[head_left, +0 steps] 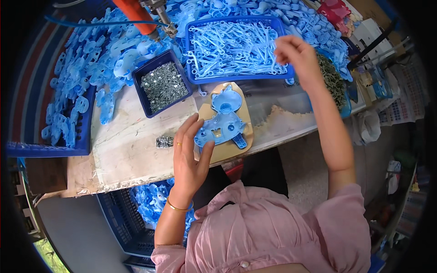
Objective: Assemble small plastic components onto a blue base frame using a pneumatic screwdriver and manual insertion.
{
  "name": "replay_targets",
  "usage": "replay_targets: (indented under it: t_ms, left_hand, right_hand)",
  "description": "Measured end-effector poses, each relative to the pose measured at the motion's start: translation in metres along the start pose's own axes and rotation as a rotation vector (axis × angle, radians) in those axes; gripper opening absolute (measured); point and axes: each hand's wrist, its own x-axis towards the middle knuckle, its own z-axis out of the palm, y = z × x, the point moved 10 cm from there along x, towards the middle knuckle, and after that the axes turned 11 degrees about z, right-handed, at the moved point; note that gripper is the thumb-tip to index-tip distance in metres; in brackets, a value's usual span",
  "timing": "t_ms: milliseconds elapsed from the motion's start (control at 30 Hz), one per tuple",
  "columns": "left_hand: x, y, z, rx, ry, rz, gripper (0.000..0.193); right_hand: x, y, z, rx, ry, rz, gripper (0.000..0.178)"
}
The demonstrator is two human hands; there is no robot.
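On a tan board (247,119) near the table's front edge lies a light-blue moulded plastic toy part (224,123). Its upper section is a round cup shape with small ear-like points; the lower, broader section has holes and a short leg. My left hand (187,152) is at its left side, fingers stretched and thumb apart, with nothing seen in it. My right hand (298,59) hovers at the right rim of a blue basket (193,80) full of thin light-blue plastic links (232,50). Its fingers are curled together; whatever they may hold cannot be made out.
A dark-blue bin of small metal screws (163,86) stands left of the basket. An orange power tool (136,16) hangs above. Blue plastic parts (98,63) heap at left and back. A tub of greenish-brown small parts (331,79) sits right; a crate (120,218) stands below.
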Motion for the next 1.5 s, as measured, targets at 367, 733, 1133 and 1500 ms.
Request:
replay_targets:
  t_ms: [367,733,1133,1500]
  left_hand:
    - [0.009,0.009,0.043,-0.162,-0.142,-0.181,0.014]
    - [0.005,0.015,0.052,-0.321,-0.184,-0.212,0.016]
    - [0.016,0.018,0.064,-0.537,-0.199,-0.311,0.017]
    - [0.014,0.001,0.057,-0.350,-0.158,-0.290,0.023]
  right_hand:
    - [-0.100,0.037,0.022,-0.218,-0.315,0.215,0.015]
    - [-0.043,0.051,-0.168,-1.265,0.368,-0.039,0.016]
    - [-0.097,0.022,0.041,-0.199,-0.508,0.217,0.020]
    - [-0.120,0.025,0.118,-0.137,-0.635,0.240,0.015]
